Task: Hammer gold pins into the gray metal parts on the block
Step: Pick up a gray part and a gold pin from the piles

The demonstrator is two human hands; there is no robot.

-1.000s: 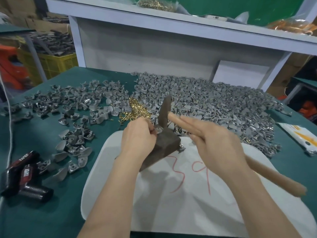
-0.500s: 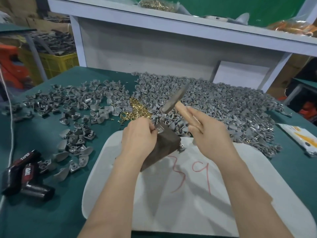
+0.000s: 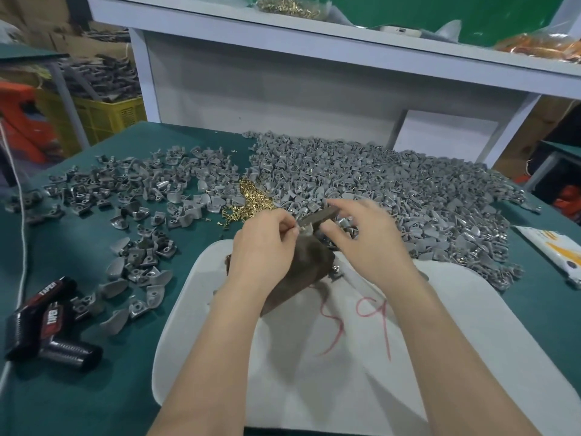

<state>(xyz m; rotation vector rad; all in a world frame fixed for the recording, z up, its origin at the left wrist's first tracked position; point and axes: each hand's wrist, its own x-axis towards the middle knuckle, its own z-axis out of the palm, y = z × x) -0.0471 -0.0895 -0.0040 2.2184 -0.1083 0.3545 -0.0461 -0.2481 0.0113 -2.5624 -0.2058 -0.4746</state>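
Observation:
A dark brown block [image 3: 309, 262] rests on a white board [image 3: 440, 357] at the table's middle. My left hand [image 3: 264, 247] lies on the block's far end, its fingertips pinching a small gray metal part [image 3: 304, 228] there. My right hand [image 3: 364, 243] grips the hammer close to its head; the gray hammer head [image 3: 317, 214] lies low over that part. The hammer's handle is hidden under my right hand. A heap of gold pins [image 3: 251, 199] lies just beyond my left hand. No pin can be made out in the pinched part.
A big pile of gray metal parts [image 3: 393, 190] fills the table's back right; looser parts [image 3: 135, 190] spread over the left. Black grip tools [image 3: 47, 322] lie at the front left. A white packet [image 3: 553, 250] sits at the right edge. A white shelf [image 3: 314, 36] stands behind.
The hammer head has come down from its raised position onto the part at the block. My right hand has moved forward and lower. My left hand has stayed on the block.

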